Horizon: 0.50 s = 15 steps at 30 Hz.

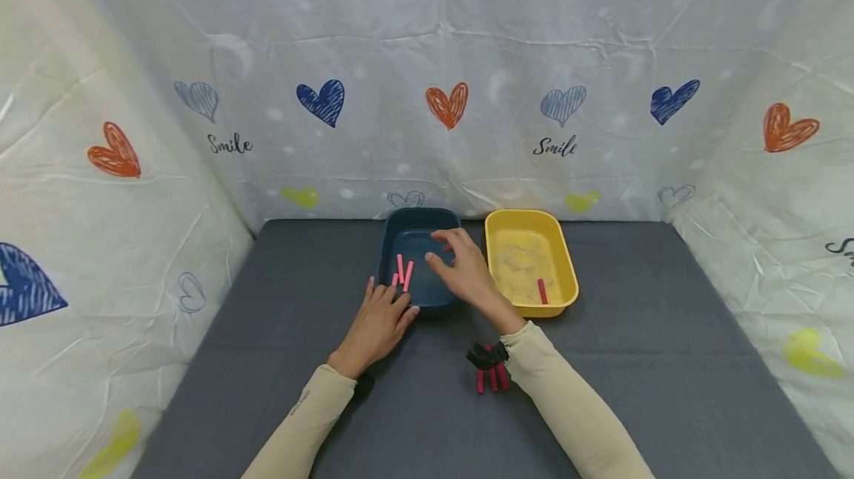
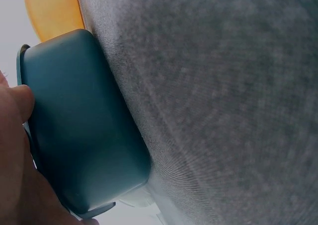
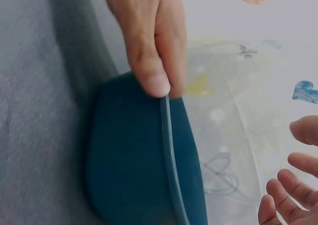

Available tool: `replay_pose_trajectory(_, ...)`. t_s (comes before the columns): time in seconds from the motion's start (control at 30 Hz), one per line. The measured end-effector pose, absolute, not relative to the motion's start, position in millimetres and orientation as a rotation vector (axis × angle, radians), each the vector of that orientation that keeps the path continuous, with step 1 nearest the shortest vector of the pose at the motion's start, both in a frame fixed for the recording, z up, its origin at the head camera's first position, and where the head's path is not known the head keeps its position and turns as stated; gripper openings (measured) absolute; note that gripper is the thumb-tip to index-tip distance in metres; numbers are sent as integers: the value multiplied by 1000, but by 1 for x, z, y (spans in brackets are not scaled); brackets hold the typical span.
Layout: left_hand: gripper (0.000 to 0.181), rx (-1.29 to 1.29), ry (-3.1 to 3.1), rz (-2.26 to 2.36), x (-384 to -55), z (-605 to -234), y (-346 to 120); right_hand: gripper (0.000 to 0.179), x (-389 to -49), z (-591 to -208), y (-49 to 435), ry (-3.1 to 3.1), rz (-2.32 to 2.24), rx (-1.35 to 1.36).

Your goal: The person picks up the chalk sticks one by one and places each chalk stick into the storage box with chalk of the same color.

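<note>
A dark blue tray [image 1: 422, 222] holds a few light pink sticks [image 1: 408, 276] near its front left corner. My left hand [image 1: 376, 325] pinches the tray's rim at that corner; the right wrist view shows the thumb outside and the fingers over the edge. Above the tray's right half hovers my right hand [image 1: 467, 271], fingers parted and holding nothing. In the right wrist view its spread fingertips [image 3: 293, 190] appear beside the tray. Beyond the blue tray's wall [image 2: 84, 120], the left wrist view catches part of the yellow tray [image 2: 54, 11].
Right of the blue tray stands the yellow tray [image 1: 494, 242], with one dark pink stick [image 1: 543, 291] inside. Several dark pink sticks [image 1: 494, 380] lie on the grey cloth [image 1: 427, 420], partly hidden under a black wristband [image 1: 485, 355]. A heart-printed curtain [image 1: 394, 41] closes off the back and sides.
</note>
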<state>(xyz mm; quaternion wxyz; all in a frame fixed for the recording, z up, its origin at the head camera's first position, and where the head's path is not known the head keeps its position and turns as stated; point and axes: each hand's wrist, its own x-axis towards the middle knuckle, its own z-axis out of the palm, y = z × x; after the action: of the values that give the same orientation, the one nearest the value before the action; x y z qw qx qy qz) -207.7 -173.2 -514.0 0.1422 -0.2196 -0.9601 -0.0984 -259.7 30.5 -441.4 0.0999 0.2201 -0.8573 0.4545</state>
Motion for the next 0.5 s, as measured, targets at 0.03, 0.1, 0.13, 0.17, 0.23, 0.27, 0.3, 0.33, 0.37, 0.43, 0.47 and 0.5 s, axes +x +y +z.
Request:
replay_pose_trajectory(0.03, 30, -631, -2773, -283, -208, -514, -173, 40, -259, -442, 32, -2531, 1338, 647)
replay_pose_trajectory(0.1, 31, -626, -2776, -281, -208, -514, -174, 40, -257, -443, 36, -2522, 1324, 642)
replay_pose_trajectory(0.13, 32, -624, -2778, -277, -208, -514, -174, 39, -257, -443, 39, -2521, 1311, 637)
replay_pose_trajectory(0.17, 32, -622, -2779, -275, -208, -514, -174, 39, -256, -444, 41, -2520, 1303, 631)
replay_pose_trajectory(0.23, 31, -622, -2782, -274, -208, -514, -174, 38, -254, -445, 46, -2517, 1287, 620)
replay_pose_trajectory(0.27, 31, -622, -2784, -275, -207, -514, -174, 37, -252, -445, 49, -2516, 1279, 618)
replay_pose_trajectory(0.3, 30, -621, -2787, -274, -207, -513, -173, 37, -251, -446, 52, -2513, 1271, 617)
replay_pose_trajectory(0.33, 30, -621, -2789, -273, -207, -513, -173, 37, -249, -446, 55, -2513, 1253, 616)
replay_pose_trajectory(0.37, 30, -620, -2793, -275, -207, -513, -173, 36, -247, -447, 58, -2507, 1236, 618)
replay_pose_trajectory(0.43, 30, -619, -2797, -278, -206, -512, -173, 35, -245, -449, 64, -2495, 1190, 623)
replay_pose_trajectory(0.47, 30, -617, -2798, -277, -206, -512, -173, 34, -245, -450, 67, -2484, 1168, 631)
replay_pose_trajectory(0.5, 30, -616, -2800, -277, -206, -512, -173, 33, -245, -451, 70, -2474, 1148, 635)
